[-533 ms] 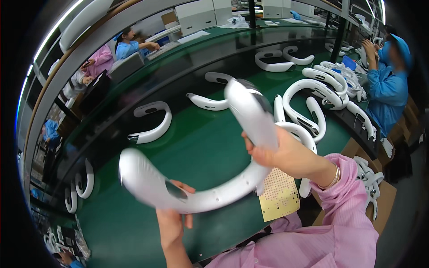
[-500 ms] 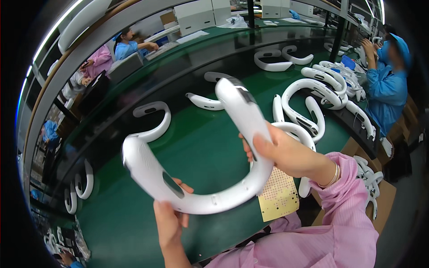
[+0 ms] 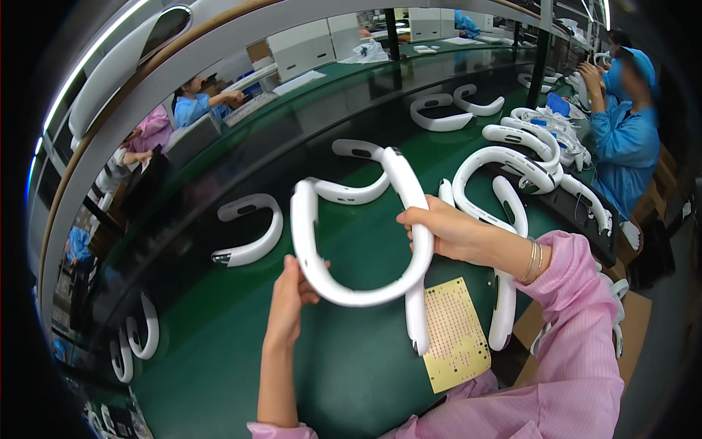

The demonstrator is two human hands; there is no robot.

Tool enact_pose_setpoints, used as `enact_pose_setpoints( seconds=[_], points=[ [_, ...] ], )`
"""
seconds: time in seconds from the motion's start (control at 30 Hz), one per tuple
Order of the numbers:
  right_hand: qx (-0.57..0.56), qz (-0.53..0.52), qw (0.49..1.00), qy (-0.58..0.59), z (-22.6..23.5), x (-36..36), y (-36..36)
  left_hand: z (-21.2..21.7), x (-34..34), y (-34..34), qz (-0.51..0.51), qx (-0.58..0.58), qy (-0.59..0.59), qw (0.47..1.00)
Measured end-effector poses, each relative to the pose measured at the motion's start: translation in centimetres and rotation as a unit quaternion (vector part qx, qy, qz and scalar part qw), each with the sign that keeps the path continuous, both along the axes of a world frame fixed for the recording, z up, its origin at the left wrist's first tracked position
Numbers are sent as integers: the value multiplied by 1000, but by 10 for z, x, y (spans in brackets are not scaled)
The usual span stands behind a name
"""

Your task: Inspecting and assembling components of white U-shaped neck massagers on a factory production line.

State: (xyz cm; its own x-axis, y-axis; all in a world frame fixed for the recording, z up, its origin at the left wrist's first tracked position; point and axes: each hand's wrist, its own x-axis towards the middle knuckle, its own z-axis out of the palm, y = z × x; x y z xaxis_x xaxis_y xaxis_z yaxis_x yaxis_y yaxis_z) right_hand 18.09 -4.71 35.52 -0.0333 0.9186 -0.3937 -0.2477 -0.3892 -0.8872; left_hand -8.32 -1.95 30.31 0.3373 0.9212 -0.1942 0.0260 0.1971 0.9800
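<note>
The left hand (image 3: pixel 292 296) and right hand (image 3: pixel 439 227) both grip one white U-shaped neckband (image 3: pixel 351 293) above the green bench (image 3: pixel 205 344), probably not touching it.

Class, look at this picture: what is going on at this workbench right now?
A person in pink sleeves holds a white U-shaped neckband shell above a green work surface, open end pointing away. The left hand grips its left arm low down and the right hand grips its right arm. More white shells lie around the bench, and a yellow perforated sheet lies nearby. A co-worker in blue works at the right.
</note>
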Motion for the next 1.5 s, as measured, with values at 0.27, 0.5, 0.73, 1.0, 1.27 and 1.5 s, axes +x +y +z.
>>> enact_pose_setpoints(
  seconds=[0.27,0.5,0.73,1.0,1.27,1.5],
  points=[
    [156,-97,982,49,-10,-19,5,9,97,-4,170,-145,-396,891],
    [-55,221,943,241,12,23,-5,19,18,26,72,-105,-469,874],
    [131,620,667,-391,61,-38,-25,53,11,-10,140,38,-208,967],
    [149,535,698,-452,45,-56,-44,43,10,-23,153,-9,-269,951],
    [212,504,645,-534,22,-82,-38,26,-4,-10,202,4,-254,946],
    [343,505,624,-487,-1,-131,62,-1,-81,44,306,-27,-322,896]
  ],
)
